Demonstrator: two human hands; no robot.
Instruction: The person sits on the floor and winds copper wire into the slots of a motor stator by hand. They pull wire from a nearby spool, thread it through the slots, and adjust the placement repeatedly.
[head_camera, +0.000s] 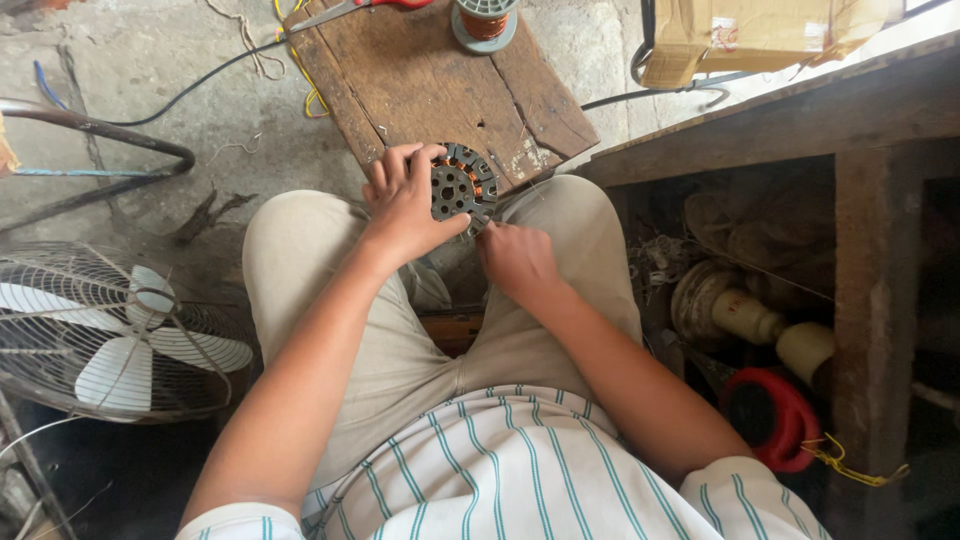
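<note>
My left hand (402, 205) grips a round grey motor stator (462, 186) with copper windings, holding it upright above my knees. My right hand (515, 255) sits just below and right of the stator, fingers curled in, pinching what looks like a thin wire at the stator's lower edge; the wire itself is too fine to make out. Both hands hover over my lap, in front of a worn wooden board (420, 80).
A spool of copper wire (485, 20) stands on the board's far end. A floor fan (110, 335) lies at my left. At right a wooden bench (860, 110) shelters old parts and a red ring (785, 420). A cardboard box (760, 30) sits at the back right.
</note>
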